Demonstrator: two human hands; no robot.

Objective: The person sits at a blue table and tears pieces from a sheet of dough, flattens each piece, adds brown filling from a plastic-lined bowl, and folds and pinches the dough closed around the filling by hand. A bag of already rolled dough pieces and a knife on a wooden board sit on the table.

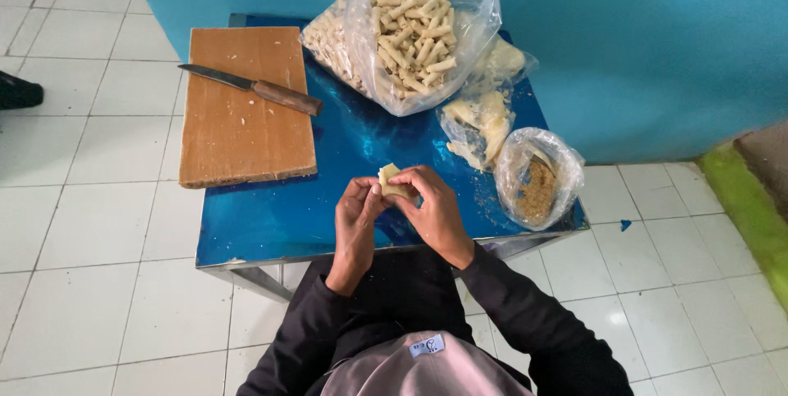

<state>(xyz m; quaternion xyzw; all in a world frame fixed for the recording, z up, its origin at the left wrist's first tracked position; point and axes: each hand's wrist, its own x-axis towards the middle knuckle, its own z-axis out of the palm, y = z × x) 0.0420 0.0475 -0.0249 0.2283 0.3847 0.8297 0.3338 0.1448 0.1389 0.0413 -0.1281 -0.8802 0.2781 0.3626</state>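
A small pale dough wrapper (388, 175) is pinched between both hands above the front of the blue table (271, 215). My left hand (357, 215) grips its left side with thumb and fingertips. My right hand (431, 207) curls over its right side and top. Both wrists come from black sleeves at the table's front edge. Most of the wrapper is hidden by the fingers.
A wooden cutting board (245, 117) with a brown-handled knife (254, 88) lies at the table's left. A large clear bag of pale rolls (414, 31) stands at the back. A bag of flat wrappers (480, 121) and a bag of brown filling (538, 187) sit at the right. Blue wall behind, white floor tiles around.
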